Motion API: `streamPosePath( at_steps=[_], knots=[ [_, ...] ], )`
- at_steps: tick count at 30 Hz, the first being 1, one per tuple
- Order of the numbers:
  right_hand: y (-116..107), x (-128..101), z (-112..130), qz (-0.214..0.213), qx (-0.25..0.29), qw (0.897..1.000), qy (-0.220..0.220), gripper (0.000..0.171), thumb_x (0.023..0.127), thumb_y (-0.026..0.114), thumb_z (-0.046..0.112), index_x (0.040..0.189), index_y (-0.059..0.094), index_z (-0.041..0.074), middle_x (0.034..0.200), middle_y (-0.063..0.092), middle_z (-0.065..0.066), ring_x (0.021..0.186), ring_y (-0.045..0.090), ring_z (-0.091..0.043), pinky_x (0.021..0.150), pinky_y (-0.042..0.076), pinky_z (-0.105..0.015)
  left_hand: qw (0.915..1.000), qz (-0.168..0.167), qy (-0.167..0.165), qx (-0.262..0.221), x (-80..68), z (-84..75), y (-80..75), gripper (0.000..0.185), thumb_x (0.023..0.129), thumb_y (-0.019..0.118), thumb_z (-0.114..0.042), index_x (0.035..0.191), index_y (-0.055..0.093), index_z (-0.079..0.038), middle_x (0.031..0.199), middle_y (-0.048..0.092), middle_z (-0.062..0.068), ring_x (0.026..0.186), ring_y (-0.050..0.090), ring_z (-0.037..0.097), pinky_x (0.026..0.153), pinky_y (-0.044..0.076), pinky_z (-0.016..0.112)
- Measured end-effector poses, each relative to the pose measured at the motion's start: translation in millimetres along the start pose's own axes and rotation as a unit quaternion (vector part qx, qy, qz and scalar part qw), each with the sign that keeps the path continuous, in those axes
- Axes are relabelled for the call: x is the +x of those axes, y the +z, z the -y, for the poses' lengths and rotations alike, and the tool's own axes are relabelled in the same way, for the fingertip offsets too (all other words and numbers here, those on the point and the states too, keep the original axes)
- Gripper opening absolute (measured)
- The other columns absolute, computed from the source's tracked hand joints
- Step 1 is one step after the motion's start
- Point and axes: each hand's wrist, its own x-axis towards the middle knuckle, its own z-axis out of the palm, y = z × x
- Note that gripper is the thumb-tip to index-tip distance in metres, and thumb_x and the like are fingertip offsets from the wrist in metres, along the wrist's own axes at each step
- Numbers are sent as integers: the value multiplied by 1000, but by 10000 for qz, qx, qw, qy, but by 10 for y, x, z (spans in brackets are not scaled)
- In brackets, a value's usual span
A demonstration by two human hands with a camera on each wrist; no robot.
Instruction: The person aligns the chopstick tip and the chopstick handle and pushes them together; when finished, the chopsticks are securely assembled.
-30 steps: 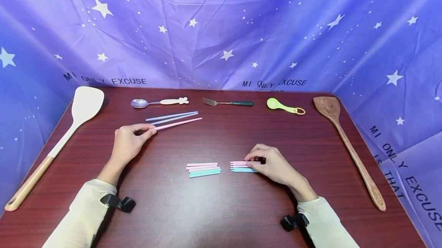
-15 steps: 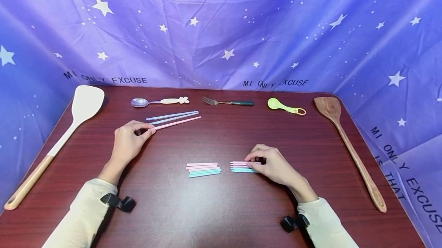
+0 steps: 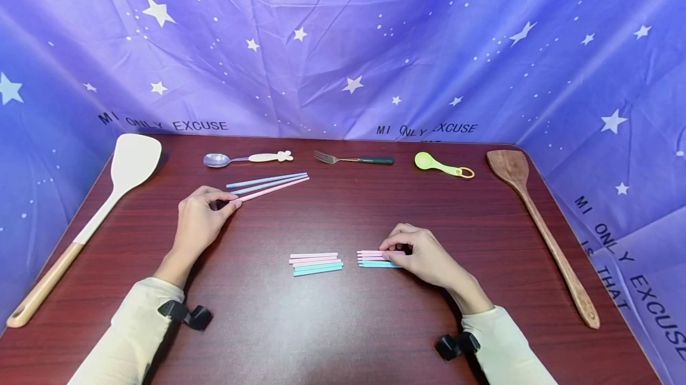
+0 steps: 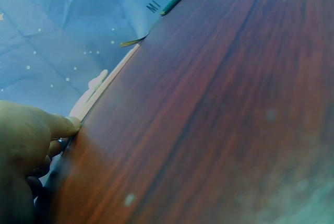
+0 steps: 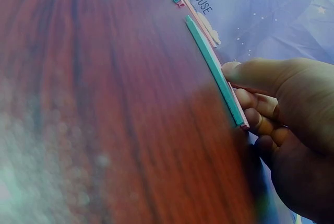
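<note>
Left hand [image 3: 199,221] rests on the table [image 3: 343,325], left of centre, fingers curled, thumb and index tip pinching the near end of the pink chopstick [image 3: 273,188]. That stick runs away up-right from the fingertips. Two blue chopsticks [image 3: 266,181] lie just beyond it, near parallel, almost touching. In the left wrist view the thumb tip [image 4: 65,126] sits against the stick end at table level.

Right hand [image 3: 426,257] is right of centre, fingers curled over the right end of a short stack of pink and teal sticks [image 3: 372,259]. Thumb on the near side, fingers on top and far side. In the right wrist view the thumb [image 5: 261,75] presses against the teal edge of the stack [image 5: 214,70], the other fingers tucked behind it. The grip looks like a pinch along the stack's end.

A second short stack [image 3: 316,263], same colours, lies flat just left of the held one, a small gap between, untouched.

Hands are well apart.

Far row, left to right: metal spoon with cream handle [image 3: 246,159], fork with dark green handle [image 3: 354,159], small green spoon [image 3: 442,166]. White spatula with wooden handle [image 3: 86,218] along the left edge, wooden spatula [image 3: 541,230] along the right. A purple starry cloth [image 3: 343,46] backs the table on three sides.
</note>
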Motion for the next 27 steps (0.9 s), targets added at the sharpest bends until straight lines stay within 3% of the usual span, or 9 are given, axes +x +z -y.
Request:
streamPosePath(
  at_steps=[13, 27],
  knots=[
    [-2, 5, 0, 62, -11, 9999, 106, 14, 89, 80, 8, 93, 80, 22, 90, 68, 13, 80, 59, -3, 69, 48, -21, 9998, 186, -3, -1, 15, 7, -23, 8, 83, 86, -12, 89, 83, -7, 86, 74, 11, 67, 51, 13, 65, 34, 25],
    [-6, -2, 10, 38, -6, 10000, 39, 14, 88, 80, 6, 92, 80, 20, 89, 68, 12, 79, 60, -5, 69, 47, -21, 9998, 168, 44, -84, 23, -17, -58, 8, 81, 86, -9, 89, 83, -7, 82, 72, 10, 64, 47, 5, 61, 34, 21]
  ],
)
